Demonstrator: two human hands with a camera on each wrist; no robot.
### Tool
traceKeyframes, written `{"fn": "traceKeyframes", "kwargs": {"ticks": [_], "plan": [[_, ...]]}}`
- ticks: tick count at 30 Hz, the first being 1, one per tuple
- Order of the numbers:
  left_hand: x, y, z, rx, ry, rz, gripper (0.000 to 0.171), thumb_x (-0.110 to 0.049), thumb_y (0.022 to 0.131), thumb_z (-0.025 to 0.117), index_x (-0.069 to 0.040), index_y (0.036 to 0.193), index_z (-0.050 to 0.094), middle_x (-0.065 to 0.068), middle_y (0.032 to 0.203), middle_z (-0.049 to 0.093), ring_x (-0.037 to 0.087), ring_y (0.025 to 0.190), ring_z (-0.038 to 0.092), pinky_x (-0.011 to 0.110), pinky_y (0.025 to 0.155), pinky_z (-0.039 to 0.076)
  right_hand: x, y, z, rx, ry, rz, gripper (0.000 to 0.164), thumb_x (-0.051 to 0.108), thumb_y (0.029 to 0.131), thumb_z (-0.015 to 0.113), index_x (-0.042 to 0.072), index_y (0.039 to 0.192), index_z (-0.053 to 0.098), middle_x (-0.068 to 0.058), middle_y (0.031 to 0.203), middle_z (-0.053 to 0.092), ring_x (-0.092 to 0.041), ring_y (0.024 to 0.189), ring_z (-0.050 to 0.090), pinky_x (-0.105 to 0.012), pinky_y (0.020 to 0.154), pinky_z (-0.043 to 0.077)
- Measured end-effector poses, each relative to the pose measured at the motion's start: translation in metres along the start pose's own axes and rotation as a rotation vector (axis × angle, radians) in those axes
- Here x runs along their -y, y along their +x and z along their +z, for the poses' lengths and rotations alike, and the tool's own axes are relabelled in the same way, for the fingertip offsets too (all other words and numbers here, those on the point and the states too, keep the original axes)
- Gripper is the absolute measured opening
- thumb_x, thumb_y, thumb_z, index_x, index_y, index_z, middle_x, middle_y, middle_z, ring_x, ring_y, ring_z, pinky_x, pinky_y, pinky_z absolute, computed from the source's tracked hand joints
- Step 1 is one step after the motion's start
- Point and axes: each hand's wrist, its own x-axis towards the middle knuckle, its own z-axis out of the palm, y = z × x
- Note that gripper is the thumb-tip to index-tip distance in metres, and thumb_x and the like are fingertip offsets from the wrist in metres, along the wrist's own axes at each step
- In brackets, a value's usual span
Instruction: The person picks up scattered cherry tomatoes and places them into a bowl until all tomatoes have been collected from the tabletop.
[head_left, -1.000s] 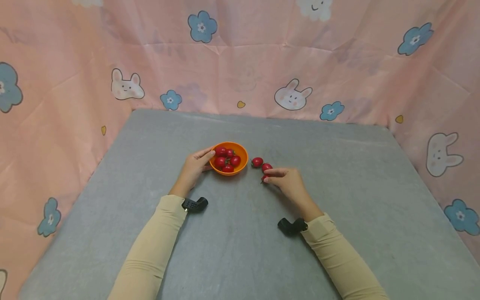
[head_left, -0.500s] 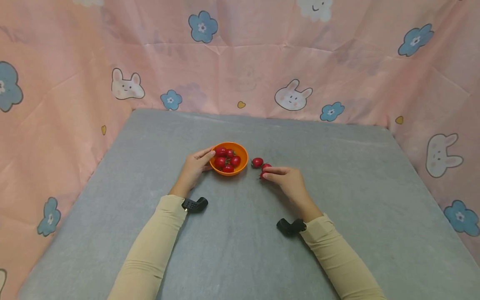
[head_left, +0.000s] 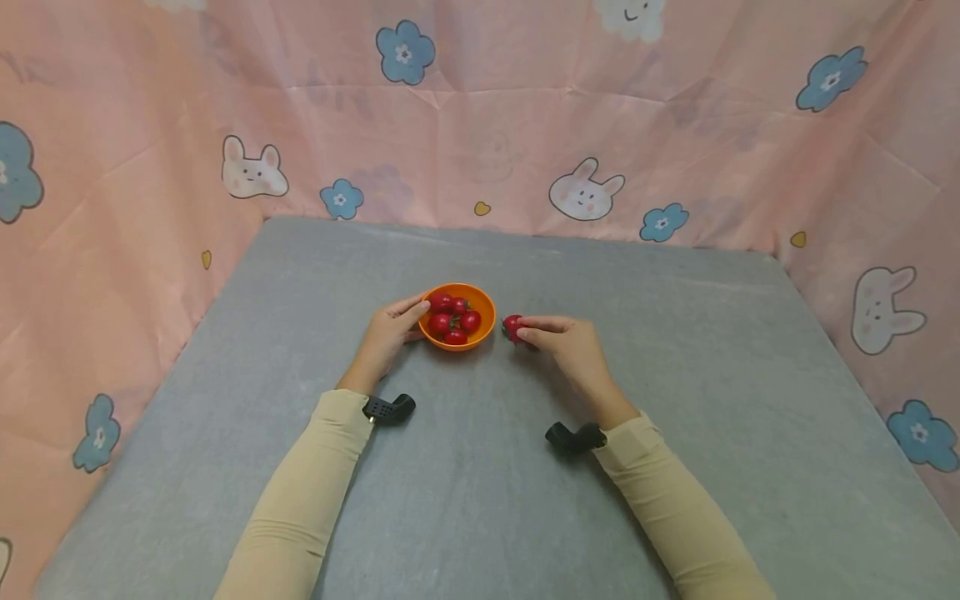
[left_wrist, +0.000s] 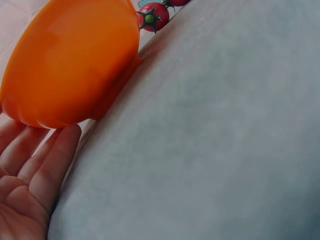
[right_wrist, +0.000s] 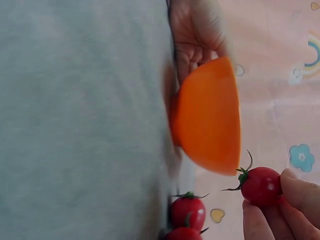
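My left hand (head_left: 382, 342) grips the left side of an orange bowl (head_left: 486, 313), thumb over the rim and fingers against the outer wall. Several red cherry tomatoes (head_left: 441, 324) lie inside the bowl. To its right, my right hand (head_left: 576, 358) pinches one cherry tomato (right_wrist: 261, 186) between thumb and fingers, its green stem pointing toward the bowl. In the right wrist view this tomato is raised to about the height of the bowl's rim. Two more cherry tomatoes, a nearer-to-bowl one (right_wrist: 188, 212) and its neighbour (right_wrist: 184, 234), rest on the table, mostly hidden behind my right fingers in the head view.
A grey table (head_left: 465, 500) lies under everything. Behind and at both sides hangs a pink curtain (head_left: 480, 125) printed with rabbits and blue flowers. Each wrist wears a black camera, one on the left (head_left: 390, 409) and one on the right (head_left: 574, 438).
My right hand has lifted the nearest cherry tomato off the table and moved it up and left toward the bowl. The left hand and bowl have stayed in place.
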Motion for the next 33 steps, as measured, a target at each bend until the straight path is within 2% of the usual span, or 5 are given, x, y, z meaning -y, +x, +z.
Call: {"fn": "traceKeyframes", "kwargs": {"ticks": [10, 14, 18, 25, 33], "plan": [[0.000, 0.000, -0.001, -0.002, 0.006, -0.002, 0.044, -0.029, 0.099, 0.062, -0.010, 0.139, 0.059, 0.008, 0.144, 0.058, 0.019, 0.120, 0.060, 0.023, 0.086, 0.058, 0.026, 0.008, 0.009, 0.034, -0.034, -0.031, 0.035, 0.037, 0.086, 0.078, 0.015, 0.113, 0.077, -0.003, 0.110, 0.076, -0.032, 0.107, 0.065, -0.043, 0.091, 0.056], [0.000, 0.000, -0.001, 0.006, 0.008, 0.003, 0.044, -0.029, 0.100, 0.062, -0.010, 0.139, 0.059, 0.007, 0.144, 0.058, 0.018, 0.120, 0.060, 0.024, 0.086, 0.058, 0.034, 0.012, 0.015, 0.042, -0.047, -0.026, 0.033, 0.036, 0.086, 0.078, 0.016, 0.112, 0.078, -0.008, 0.105, 0.077, -0.032, 0.097, 0.066, -0.034, 0.074, 0.055], [0.000, 0.001, -0.001, 0.010, 0.007, 0.001, 0.044, -0.029, 0.099, 0.062, -0.010, 0.139, 0.059, 0.008, 0.144, 0.058, 0.018, 0.119, 0.060, 0.027, 0.089, 0.058, 0.039, 0.018, 0.022, 0.047, -0.088, -0.027, 0.028, 0.036, 0.086, 0.078, 0.019, 0.109, 0.079, -0.008, 0.102, 0.076, -0.027, 0.076, 0.059, -0.024, 0.055, 0.042], [-0.001, 0.001, -0.002, 0.010, 0.001, 0.002, 0.045, -0.030, 0.099, 0.062, -0.010, 0.140, 0.058, 0.009, 0.144, 0.057, 0.014, 0.113, 0.062, 0.025, 0.086, 0.059, 0.045, 0.029, 0.033, 0.064, -0.152, -0.090, 0.026, 0.031, 0.087, 0.078, 0.015, 0.107, 0.079, -0.006, 0.108, 0.076, -0.023, 0.095, 0.060, -0.035, 0.076, 0.052], [-0.001, 0.001, -0.001, 0.010, -0.013, 0.008, 0.044, -0.027, 0.099, 0.062, -0.009, 0.139, 0.059, 0.010, 0.143, 0.058, 0.011, 0.108, 0.063, 0.023, 0.083, 0.059, 0.050, 0.032, 0.043, 0.081, -0.266, -0.107, 0.024, 0.025, 0.087, 0.078, 0.013, 0.108, 0.079, -0.008, 0.110, 0.074, -0.018, 0.064, 0.049, -0.022, 0.054, 0.040]]}}
